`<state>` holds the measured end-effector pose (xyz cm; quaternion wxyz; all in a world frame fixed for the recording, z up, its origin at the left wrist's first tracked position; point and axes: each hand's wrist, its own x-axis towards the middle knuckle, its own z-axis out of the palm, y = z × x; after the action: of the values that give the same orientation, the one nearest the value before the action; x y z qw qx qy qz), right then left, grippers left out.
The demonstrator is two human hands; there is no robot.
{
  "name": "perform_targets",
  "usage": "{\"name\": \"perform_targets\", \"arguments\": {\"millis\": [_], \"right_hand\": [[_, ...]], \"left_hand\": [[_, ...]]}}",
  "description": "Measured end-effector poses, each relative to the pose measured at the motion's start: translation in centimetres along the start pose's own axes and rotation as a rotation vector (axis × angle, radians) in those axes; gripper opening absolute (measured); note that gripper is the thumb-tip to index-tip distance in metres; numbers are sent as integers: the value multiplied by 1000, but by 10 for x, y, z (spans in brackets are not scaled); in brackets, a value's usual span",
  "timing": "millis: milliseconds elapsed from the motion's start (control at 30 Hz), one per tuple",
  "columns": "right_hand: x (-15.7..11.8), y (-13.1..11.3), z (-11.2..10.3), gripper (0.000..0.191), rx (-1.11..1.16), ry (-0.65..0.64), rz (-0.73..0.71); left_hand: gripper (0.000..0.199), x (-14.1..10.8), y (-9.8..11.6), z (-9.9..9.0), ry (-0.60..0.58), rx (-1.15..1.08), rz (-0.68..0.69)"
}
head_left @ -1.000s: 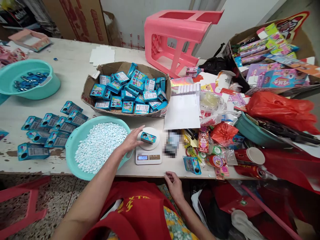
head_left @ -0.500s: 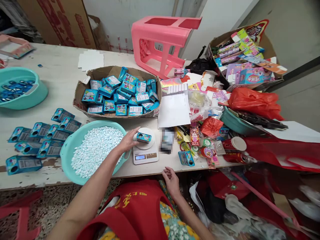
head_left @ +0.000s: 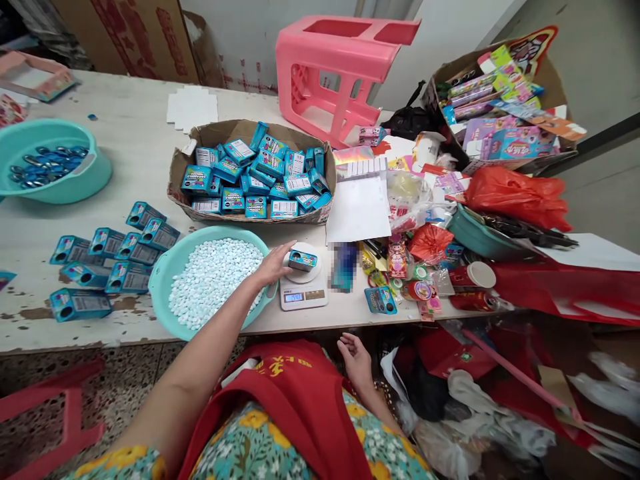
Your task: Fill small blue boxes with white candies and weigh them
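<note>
Resting on scale [head_left: 313,294] | blue box [head_left: 303,261] | left grip [head_left: 273,266] close beside

We find one box [head_left: 303,261] on the scale [head_left: 304,299], right of the basin [head_left: 158,287] of tablets [head_left: 215,270]. Behind both, we note a carton [head_left: 177,183] holding more boxes [head_left: 271,164].

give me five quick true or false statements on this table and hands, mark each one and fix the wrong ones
1. A blue box is on the scale. True.
2. The left hand is buried in the white pieces. False: it is beside that box, at the scale.
3. The white pieces lie in a basin. True.
4. The right hand holds a cup. False: it appears to hold nothing.
5. The carton nearest the scale contains blue boxes. True.
</note>
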<state>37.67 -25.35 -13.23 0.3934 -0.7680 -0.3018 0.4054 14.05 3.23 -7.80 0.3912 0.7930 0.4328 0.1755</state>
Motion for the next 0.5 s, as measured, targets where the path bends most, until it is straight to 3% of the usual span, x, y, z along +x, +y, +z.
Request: {"name": "perform_targets", "arguments": {"millis": [367,500], "right_hand": [[-14,11,13,45,41,32,45],[-7,-1,20,42,32,31,23]], "left_hand": [[75,5,12,1,-24,125,-11],[49,18,13,11,-7,108,37]]}}
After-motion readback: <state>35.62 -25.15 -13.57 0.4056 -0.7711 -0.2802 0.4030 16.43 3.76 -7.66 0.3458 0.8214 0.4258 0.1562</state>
